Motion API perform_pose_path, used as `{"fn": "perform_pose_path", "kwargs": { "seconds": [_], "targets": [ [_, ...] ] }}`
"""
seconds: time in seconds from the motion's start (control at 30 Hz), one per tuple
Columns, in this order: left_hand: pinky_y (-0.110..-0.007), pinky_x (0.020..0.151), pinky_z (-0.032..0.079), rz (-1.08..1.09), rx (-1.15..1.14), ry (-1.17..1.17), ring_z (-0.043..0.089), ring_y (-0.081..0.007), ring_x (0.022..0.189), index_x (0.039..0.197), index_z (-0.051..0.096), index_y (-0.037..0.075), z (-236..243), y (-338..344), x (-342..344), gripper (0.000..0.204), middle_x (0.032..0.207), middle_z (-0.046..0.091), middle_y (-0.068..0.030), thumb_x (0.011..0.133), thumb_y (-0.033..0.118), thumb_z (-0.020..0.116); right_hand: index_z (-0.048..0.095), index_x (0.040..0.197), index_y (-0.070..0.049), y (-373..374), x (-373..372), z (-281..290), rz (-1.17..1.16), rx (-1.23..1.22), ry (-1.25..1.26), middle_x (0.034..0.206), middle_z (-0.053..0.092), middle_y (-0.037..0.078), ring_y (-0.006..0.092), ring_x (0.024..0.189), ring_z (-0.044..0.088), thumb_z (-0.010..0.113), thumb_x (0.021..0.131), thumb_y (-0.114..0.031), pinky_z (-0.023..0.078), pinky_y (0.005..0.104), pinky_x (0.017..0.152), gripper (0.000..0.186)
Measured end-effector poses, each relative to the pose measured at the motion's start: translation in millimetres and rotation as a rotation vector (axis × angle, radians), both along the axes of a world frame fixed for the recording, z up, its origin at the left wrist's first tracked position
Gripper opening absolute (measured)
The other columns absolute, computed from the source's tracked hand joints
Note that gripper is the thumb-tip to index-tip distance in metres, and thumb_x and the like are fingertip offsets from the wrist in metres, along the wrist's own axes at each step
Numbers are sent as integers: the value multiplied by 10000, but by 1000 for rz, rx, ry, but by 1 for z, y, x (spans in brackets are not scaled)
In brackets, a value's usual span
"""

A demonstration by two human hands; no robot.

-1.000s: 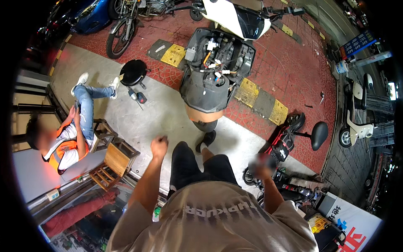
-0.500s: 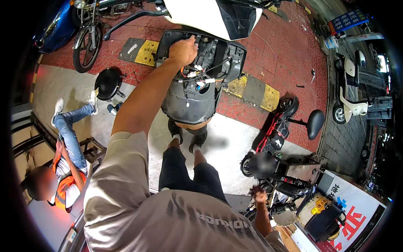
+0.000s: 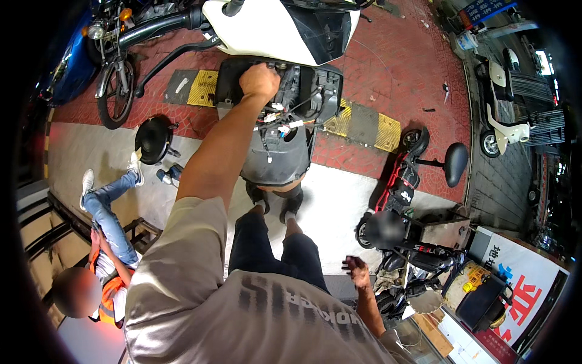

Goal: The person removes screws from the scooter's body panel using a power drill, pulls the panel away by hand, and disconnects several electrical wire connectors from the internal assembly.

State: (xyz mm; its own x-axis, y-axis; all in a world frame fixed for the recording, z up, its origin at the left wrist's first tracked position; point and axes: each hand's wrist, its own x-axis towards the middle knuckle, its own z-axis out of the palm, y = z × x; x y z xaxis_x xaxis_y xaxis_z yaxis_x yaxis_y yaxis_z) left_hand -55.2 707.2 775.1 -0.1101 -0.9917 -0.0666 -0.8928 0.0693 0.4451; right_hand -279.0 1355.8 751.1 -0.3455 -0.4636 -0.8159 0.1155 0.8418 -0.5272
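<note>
One scooter [image 3: 294, 91] now has my left hand [image 3: 260, 81] inside, work seemingly underway, grip hidden from my camera; my right hand [image 3: 359, 272] hangs apart, loosely spread.

Tan T-shirt [image 3: 242, 321], bottom centre of frame: big dark letters across chest plus smaller pale ones. White signboard [image 3: 533, 262], lower right: chunky characters in red, blue and black, red ones partly hidden by stuff in front. Blue sign [image 3: 485, 11], upper right: pale characters, too small for me. Black frame tube [image 3: 427, 247], right of centre: red and white letters. Black bag [image 3: 403, 194] just above it: white marking, too blurry tbh.
</note>
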Motion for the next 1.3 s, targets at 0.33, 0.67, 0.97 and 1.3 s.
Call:
{"fn": "perform_pose_path", "kwargs": {
  "seconds": [0.33,0.67,0.97,1.3],
  "targets": [
    [-350,510,547,454,268,1272,630,-208,543,1164,631,-6,-29,64,40,248,692,654,-98,1006,183,615,647,1208,-15,-32,-24,15,45,3,86,1038,746,113,210,882,728,630,996,-418,519,327,733,456],
    [-349,466,532,706,482,1517,596,-192,512,1050,601,14,2,140,50,185,647,610,-67,1011,194,602,702,1098,6,-69,-37,3,266,43,142,958,748,100,174,814,721,680,961,-349,528,303,671,380],
    [-339,499,529,682,684,1601,596,-181,530,987,593,51,28,237,51,159,660,611,-56,1011,208,605,660,1215,42,-295,47,83,329,-398,-37,994,733,80,138,856,674,635,1017,-241,511,274,760,346],
    [-300,524,503,549,680,1644,595,-164,529,1001,568,65,78,295,59,174,673,625,-58,1003,223,641,646,1221,21,-354,100,106,289,-480,-359,937,703,46,125,787,685,667,1009,-260,530,246,690,352]
  ]
}}
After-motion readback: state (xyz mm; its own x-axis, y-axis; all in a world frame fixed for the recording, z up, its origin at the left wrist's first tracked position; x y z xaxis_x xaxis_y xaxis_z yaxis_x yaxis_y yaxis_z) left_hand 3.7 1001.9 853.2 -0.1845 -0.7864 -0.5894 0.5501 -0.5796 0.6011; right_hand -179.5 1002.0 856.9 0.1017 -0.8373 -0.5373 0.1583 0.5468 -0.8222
